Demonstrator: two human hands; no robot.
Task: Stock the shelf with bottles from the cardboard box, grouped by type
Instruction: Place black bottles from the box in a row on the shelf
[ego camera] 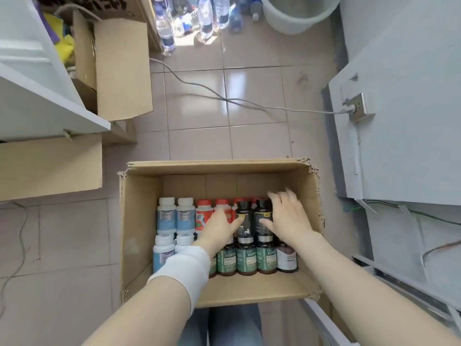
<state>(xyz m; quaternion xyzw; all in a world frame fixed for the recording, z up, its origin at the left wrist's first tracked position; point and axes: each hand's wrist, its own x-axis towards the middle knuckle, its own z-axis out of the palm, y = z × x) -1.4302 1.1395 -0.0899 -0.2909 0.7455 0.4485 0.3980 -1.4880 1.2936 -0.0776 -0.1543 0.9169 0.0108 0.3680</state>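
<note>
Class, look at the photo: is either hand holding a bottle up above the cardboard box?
No: the left hand and right hand are both down inside the cardboard box, on the black bottles.
</note>
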